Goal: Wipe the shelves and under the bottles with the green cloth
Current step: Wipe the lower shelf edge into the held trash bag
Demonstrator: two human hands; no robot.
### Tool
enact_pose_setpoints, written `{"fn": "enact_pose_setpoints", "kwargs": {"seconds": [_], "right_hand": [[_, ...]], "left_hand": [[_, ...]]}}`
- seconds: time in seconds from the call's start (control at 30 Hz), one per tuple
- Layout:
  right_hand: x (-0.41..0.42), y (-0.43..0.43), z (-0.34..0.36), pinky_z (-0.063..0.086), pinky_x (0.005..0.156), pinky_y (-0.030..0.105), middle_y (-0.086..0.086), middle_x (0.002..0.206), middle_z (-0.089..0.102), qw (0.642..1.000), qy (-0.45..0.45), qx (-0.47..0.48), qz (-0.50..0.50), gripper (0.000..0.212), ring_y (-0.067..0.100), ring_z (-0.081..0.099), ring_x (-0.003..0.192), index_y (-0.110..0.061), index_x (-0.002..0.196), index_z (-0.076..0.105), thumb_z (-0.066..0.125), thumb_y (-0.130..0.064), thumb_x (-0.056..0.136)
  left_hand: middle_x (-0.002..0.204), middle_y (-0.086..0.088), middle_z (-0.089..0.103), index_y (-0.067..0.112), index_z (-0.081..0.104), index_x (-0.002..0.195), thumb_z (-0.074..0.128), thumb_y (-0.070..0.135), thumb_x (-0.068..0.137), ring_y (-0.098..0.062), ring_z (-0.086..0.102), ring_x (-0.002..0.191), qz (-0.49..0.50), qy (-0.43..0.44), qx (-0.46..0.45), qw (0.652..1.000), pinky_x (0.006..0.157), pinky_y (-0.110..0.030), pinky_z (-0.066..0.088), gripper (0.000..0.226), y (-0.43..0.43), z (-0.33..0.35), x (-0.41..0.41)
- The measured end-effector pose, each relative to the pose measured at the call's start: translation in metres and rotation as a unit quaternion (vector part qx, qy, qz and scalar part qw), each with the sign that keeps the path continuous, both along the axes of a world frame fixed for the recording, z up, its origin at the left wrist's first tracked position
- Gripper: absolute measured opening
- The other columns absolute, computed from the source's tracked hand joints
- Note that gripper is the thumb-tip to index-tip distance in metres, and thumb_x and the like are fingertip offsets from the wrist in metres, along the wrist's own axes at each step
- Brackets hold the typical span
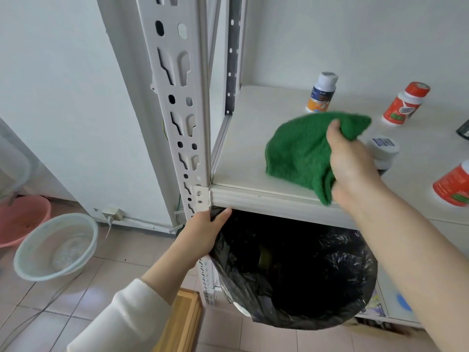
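The right hand (pixel 352 163) pinches the green cloth (pixel 302 153) bunched between thumb and fingers, the cloth resting on the shelf (pixel 253 138) near its front left corner. The bottles (pixel 322 92) stand behind and to the right of that grip, so the wipe probably runs rightward and back. The left hand (pixel 200 232) is clamped on the bin bag (pixel 291 270) rim below the shelf edge, well apart from the cloth.

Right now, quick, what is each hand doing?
Left hand: closed on the black bin bag's rim.
Right hand: closed on the green cloth.
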State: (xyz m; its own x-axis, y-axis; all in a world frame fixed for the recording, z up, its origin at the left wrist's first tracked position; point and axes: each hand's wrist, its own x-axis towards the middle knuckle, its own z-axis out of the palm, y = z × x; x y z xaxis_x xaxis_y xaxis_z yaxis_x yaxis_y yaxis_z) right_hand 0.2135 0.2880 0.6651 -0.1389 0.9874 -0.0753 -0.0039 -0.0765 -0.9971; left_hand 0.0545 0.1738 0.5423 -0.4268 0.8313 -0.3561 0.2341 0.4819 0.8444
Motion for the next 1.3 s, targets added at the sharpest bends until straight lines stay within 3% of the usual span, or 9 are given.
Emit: {"fn": "enact_pose_setpoints", "kwargs": {"seconds": [0.13, 0.23, 0.37, 0.47, 0.67, 0.97, 1.07, 1.2, 1.3], "right_hand": [[-0.028, 0.037, 0.003, 0.045, 0.096, 0.050, 0.029, 0.118, 0.059, 0.987, -0.107, 0.110, 0.045, 0.041, 0.041, 0.057, 0.108, 0.003, 0.105, 0.058, 0.040, -0.033, 0.095], [-0.038, 0.056, -0.019, 0.043, 0.093, 0.029, 0.007, 0.117, 0.062, 0.944, -0.257, 0.104, 0.178, 0.034, 0.023, 0.056, 0.105, -0.015, 0.113, 0.056, 0.046, -0.039, 0.091], [-0.039, 0.046, -0.032, 0.019, 0.116, 0.035, -0.009, 0.150, 0.031, 0.857, -0.397, 0.159, 0.287, 0.070, 0.015, 0.027, 0.138, -0.031, 0.137, 0.037, 0.038, -0.070, 0.079], [-0.021, 0.010, -0.034, 0.007, 0.116, 0.031, -0.011, 0.152, 0.024, 0.817, -0.396, 0.240, 0.344, 0.050, 0.007, 0.012, 0.143, -0.035, 0.128, 0.050, 0.022, -0.054, 0.091], [0.007, -0.034, -0.052, 0.014, 0.108, 0.028, -0.009, 0.152, 0.023, 0.750, -0.503, 0.360, 0.233, 0.056, 0.012, 0.017, 0.141, -0.036, 0.135, 0.036, 0.021, -0.059, 0.087], [-0.063, 0.108, -0.046, -0.006, 0.116, 0.042, 0.003, 0.157, -0.004, 0.745, -0.620, 0.177, 0.173, 0.062, 0.024, -0.017, 0.143, -0.032, 0.145, 0.010, 0.018, -0.059, 0.090], [-0.076, 0.111, -0.043, -0.004, 0.116, 0.040, 0.002, 0.158, -0.003, 0.736, -0.610, 0.202, 0.215, 0.060, 0.023, -0.015, 0.143, -0.035, 0.144, 0.015, 0.023, -0.059, 0.090], [-0.062, 0.050, -0.044, 0.003, 0.116, 0.036, -0.001, 0.157, 0.002, 0.721, -0.548, 0.299, 0.302, 0.050, 0.019, -0.003, 0.145, -0.036, 0.142, 0.021, 0.028, -0.046, 0.094], [-0.026, -0.004, -0.050, 0.003, 0.116, 0.032, -0.008, 0.157, 0.003, 0.720, -0.515, 0.360, 0.294, 0.045, 0.012, -0.002, 0.145, -0.037, 0.141, 0.023, 0.026, -0.041, 0.096]], "left_hand": [[0.096, -0.008, 0.069, 0.013, 0.063, 0.098, 0.046, 0.050, 0.089, -0.026, 0.063, 0.092, 0.002, 0.012, 0.004, 1.000, 0.089, -0.038, 0.049, 0.041, -0.001, 0.003, 0.001], [0.095, -0.008, 0.068, 0.013, 0.063, 0.099, 0.045, 0.049, 0.090, -0.027, 0.063, 0.092, 0.000, 0.009, 0.000, 1.000, 0.085, -0.037, 0.049, 0.042, -0.002, 0.004, 0.002], [0.095, -0.008, 0.068, 0.012, 0.063, 0.099, 0.045, 0.050, 0.089, -0.027, 0.063, 0.092, -0.001, 0.002, 0.001, 1.000, 0.084, -0.038, 0.051, 0.043, 0.000, 0.002, 0.001], [0.094, -0.009, 0.069, 0.013, 0.064, 0.099, 0.046, 0.050, 0.089, -0.029, 0.064, 0.091, -0.002, 0.008, 0.006, 1.000, 0.086, -0.042, 0.052, 0.042, 0.000, -0.001, 0.000], [0.095, -0.021, 0.068, 0.005, 0.062, 0.095, 0.046, 0.052, 0.088, -0.036, 0.064, 0.090, -0.005, 0.030, 0.001, 1.000, 0.081, -0.044, 0.052, 0.051, 0.003, -0.005, -0.003], [0.082, -0.015, 0.062, 0.003, 0.060, 0.095, 0.045, 0.056, 0.085, -0.027, 0.061, 0.077, 0.002, 0.016, -0.003, 1.000, 0.067, -0.033, 0.044, 0.056, 0.003, -0.013, -0.005], [0.081, -0.009, 0.057, 0.000, 0.059, 0.097, 0.045, 0.058, 0.084, -0.020, 0.055, 0.075, -0.007, 0.016, -0.007, 1.000, 0.069, -0.034, 0.046, 0.062, 0.003, -0.014, -0.006], [0.097, -0.022, 0.068, 0.003, 0.061, 0.096, 0.045, 0.056, 0.086, -0.036, 0.065, 0.092, -0.004, 0.027, -0.006, 1.000, 0.085, -0.044, 0.051, 0.057, 0.002, -0.014, -0.005], [0.083, -0.018, 0.065, -0.002, 0.059, 0.095, 0.046, 0.052, 0.088, -0.036, 0.064, 0.083, -0.010, 0.028, 0.001, 1.000, 0.075, -0.040, 0.052, 0.056, 0.002, -0.011, -0.005]]}}
